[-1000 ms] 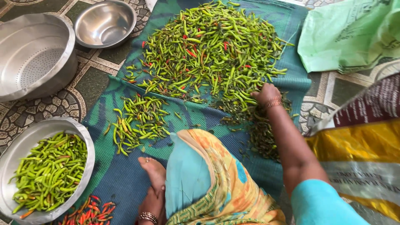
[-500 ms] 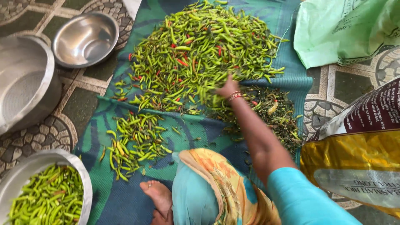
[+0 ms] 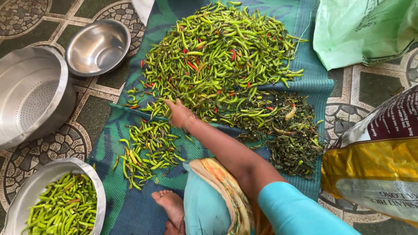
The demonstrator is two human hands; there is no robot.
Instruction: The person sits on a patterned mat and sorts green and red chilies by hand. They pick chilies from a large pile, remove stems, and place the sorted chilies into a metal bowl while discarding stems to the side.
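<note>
Reaching right hand (image 3: 178,114) touches green chillies (image 3: 217,56).

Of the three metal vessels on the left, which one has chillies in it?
The bowl at the bottom left, filled with green chillies. The small round bowl and the perforated pot above it are empty.

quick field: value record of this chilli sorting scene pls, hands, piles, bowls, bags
right hand: reaching across to near edge of big chilli pile, grip cannot be told
left hand: not in view
small chilli pile: on blue-green mat, beside bare foot
stem heap: right of the arm
bowl of green chillies: lower left
empty steel bowl: upper left
colander pot: left, empty
bags: green bag, yellow sack
</note>
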